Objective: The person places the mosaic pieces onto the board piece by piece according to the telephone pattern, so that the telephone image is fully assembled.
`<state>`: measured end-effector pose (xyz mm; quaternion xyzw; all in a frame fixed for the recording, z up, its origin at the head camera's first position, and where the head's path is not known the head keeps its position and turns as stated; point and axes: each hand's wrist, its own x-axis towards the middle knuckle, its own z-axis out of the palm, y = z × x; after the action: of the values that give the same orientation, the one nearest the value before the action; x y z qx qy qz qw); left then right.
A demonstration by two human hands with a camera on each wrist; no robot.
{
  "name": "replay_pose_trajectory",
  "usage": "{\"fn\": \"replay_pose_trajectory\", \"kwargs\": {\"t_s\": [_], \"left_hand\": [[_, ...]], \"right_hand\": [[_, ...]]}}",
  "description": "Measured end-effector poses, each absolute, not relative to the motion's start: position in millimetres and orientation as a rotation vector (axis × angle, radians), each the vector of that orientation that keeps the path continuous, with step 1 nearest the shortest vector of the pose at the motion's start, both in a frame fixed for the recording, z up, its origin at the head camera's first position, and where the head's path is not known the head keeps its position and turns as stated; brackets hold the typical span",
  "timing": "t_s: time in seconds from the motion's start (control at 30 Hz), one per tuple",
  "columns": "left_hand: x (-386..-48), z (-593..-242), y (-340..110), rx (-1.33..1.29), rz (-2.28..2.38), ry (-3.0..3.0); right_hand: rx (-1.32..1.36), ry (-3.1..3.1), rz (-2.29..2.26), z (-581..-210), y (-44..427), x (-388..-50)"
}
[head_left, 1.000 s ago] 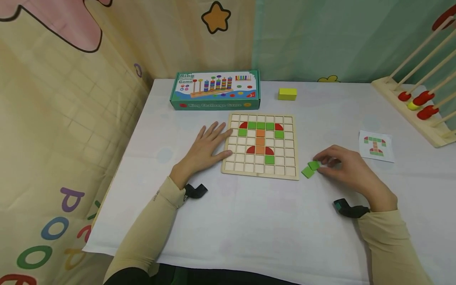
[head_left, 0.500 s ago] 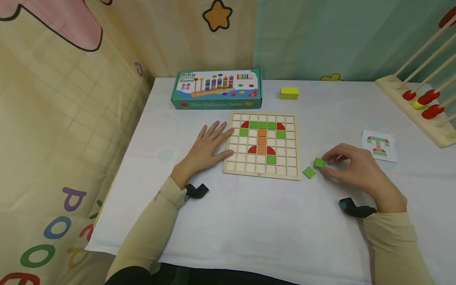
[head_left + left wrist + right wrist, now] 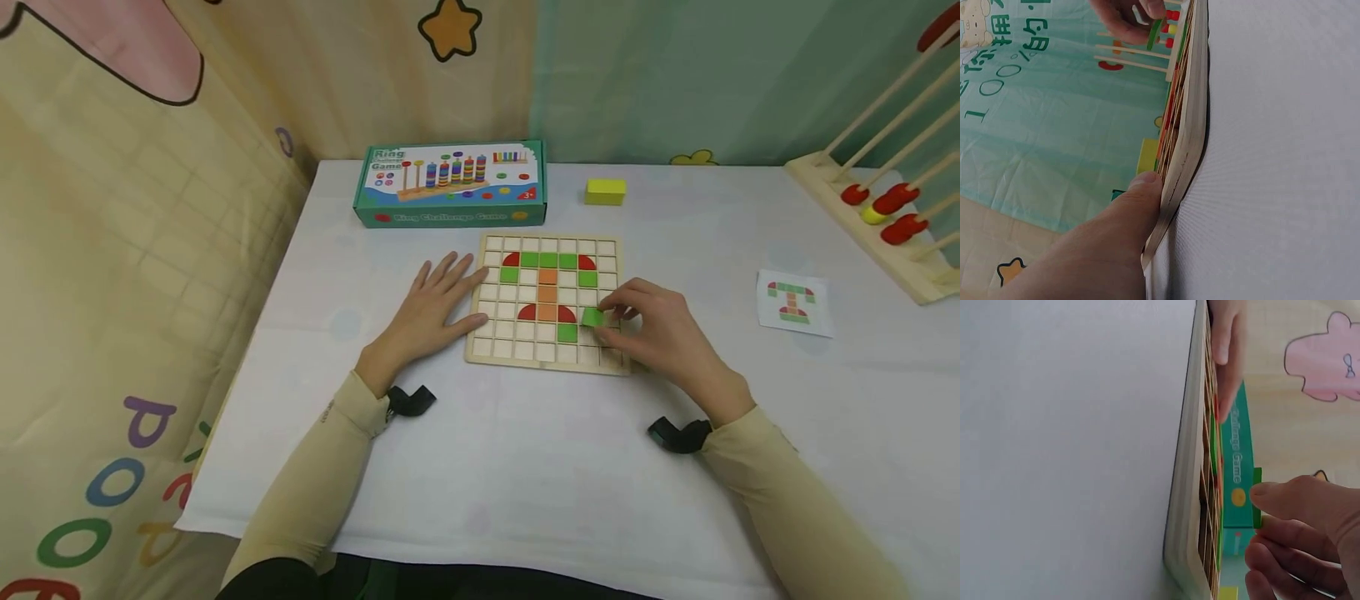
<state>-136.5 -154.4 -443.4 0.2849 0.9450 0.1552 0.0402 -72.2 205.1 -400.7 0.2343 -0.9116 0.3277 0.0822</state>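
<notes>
A wooden grid board lies on the table, with green and orange square tiles and red quarter-round tiles set in some of its cells. My left hand lies with fingers spread at the board's left edge; its thumb touches the rim in the left wrist view. Between thumb and fingers, my right hand pinches a green square tile over the board's right part. In the right wrist view the tile is held above the board's surface. The spot where another loose green tile lay is hidden by the right hand.
A pattern card lies to the right. Behind the board are a green game box and a yellow block. A wooden ring stand with rods and red and yellow rings stands at the far right.
My right hand has lifted one green tile from the table right of the board and carried it left over the board. The left hand has stayed at the board's edge.
</notes>
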Motion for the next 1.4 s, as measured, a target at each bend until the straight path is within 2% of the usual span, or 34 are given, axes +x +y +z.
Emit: {"fn": "replay_pose_trajectory", "kwargs": {"t_s": [0.2, 0.63, 1.1, 1.4], "left_hand": [[-136.9, -442.2, -153.9, 0.881, 0.495, 2.895], [-135.3, -441.0, -155.7, 0.855, 0.488, 2.898], [-137.3, -442.5, -156.2, 0.871, 0.487, 2.902], [-137.1, -444.0, -155.5, 0.880, 0.501, 2.896]], "right_hand": [[0.702, -2.722, 1.052, -409.8, 178.5, -82.4], [0.846, -2.658, 1.039, -427.1, 159.5, -78.2], [0.865, -2.579, 1.062, -428.2, 158.5, -72.9], [0.731, -2.624, 1.052, -418.0, 194.3, -62.4]]}}
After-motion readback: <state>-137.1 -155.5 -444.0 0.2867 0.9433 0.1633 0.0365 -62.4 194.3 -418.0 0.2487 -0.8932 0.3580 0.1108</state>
